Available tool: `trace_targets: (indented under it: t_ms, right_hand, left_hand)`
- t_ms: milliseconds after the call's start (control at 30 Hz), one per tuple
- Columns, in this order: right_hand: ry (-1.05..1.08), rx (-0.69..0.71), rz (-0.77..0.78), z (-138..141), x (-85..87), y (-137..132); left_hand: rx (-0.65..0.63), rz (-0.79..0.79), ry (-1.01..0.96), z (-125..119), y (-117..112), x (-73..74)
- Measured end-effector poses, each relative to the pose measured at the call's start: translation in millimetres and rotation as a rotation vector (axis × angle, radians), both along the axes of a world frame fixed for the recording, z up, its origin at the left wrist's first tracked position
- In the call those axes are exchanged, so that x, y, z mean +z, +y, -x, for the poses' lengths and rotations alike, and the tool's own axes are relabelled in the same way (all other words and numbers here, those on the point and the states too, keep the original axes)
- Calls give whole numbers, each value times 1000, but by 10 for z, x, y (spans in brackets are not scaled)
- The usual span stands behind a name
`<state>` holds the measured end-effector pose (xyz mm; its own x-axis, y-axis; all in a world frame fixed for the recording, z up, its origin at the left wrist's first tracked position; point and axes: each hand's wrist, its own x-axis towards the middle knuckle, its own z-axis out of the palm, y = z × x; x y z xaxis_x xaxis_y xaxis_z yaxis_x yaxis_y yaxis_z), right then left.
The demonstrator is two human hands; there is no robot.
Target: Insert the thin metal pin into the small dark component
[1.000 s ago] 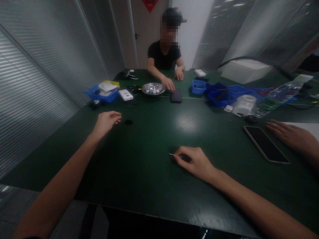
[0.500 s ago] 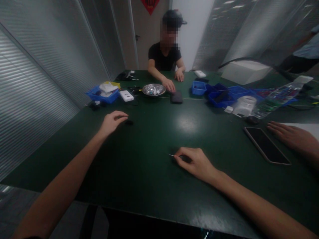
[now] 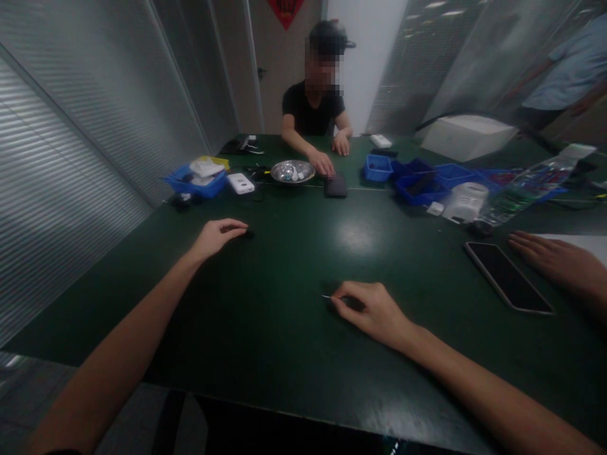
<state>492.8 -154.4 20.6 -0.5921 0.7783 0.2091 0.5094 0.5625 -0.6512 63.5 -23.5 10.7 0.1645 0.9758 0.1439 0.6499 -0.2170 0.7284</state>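
Note:
My left hand (image 3: 217,235) reaches out over the dark green table (image 3: 284,328), its fingers curled together with the tips closed on a small black object (image 3: 248,234). My right hand (image 3: 374,311) lies nearer to me at the middle of the table. Its thumb and fingers pinch a thin metal tool (image 3: 326,296), whose tip points left just above the tabletop.
Another person's hand (image 3: 559,262) lies at the right beside a dark phone (image 3: 507,276). A person in black sits opposite, hands near a metal bowl (image 3: 293,170) and a black case (image 3: 335,185). Blue bins (image 3: 194,182) (image 3: 420,183), a white device (image 3: 240,182) and a plastic bottle (image 3: 531,183) stand across the far half.
My left hand has moved right along the table until its fingertips met the small black object. My right hand has stayed in place with the tool.

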Motion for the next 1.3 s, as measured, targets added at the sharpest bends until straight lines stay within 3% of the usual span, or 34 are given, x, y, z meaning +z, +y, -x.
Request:
trace_targets:
  t_ms: [100, 400, 733, 1000, 1300]
  right_hand:
    - [-1, 2, -2, -1, 5, 1]
    - [-10, 0, -5, 5, 20, -8]
    - [-12, -2, -1, 3, 0, -2]
    - [-19, 5, 8, 6, 22, 0]
    - [-13, 8, 11, 6, 19, 1]
  left_hand:
    - [-34, 42, 22, 30, 5, 8]
    - [65, 88, -30, 0, 1, 10]
    - [51, 121, -16, -31, 54, -11]
    - [-148, 35, 69, -70, 10, 16]
    - [-163, 110, 45, -18, 60, -66]
